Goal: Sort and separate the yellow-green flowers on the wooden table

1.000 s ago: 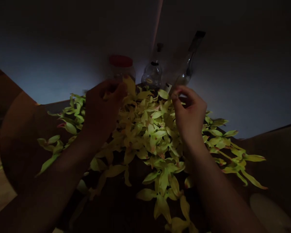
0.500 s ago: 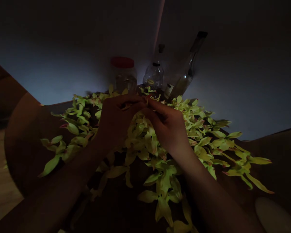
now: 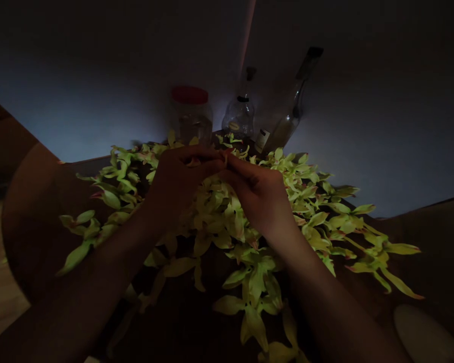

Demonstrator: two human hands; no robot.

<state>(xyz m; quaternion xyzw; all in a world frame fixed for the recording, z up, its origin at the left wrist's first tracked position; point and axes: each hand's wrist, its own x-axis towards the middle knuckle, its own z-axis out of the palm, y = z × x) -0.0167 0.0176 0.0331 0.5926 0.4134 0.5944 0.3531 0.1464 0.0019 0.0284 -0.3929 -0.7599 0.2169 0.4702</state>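
Note:
My left hand (image 3: 177, 176) and my right hand (image 3: 261, 191) meet above a heap of yellow-green flowers (image 3: 253, 275). The fingertips of both are pinched together on a small flower (image 3: 227, 152); a reddish bit of it shows between them, and the rest is hidden by the fingers. A pale, reddish-edged piece also peeks out within the curled fingers of my left hand. Long pointed petals, some with pink tips, spread around and below both wrists.
On the dark round table (image 3: 34, 222), behind the flowers, stand a red-lidded jar (image 3: 194, 121), a rounded glass bottle (image 3: 239, 116) and a tall, leaning-looking bottle (image 3: 287, 126). Walls meet in a corner behind them. A pale round object (image 3: 427, 333) lies at lower right. The light is dim.
The whole view has shifted slightly. Both hands keep their pinch at nearly the same place, with the fingers barely moved.

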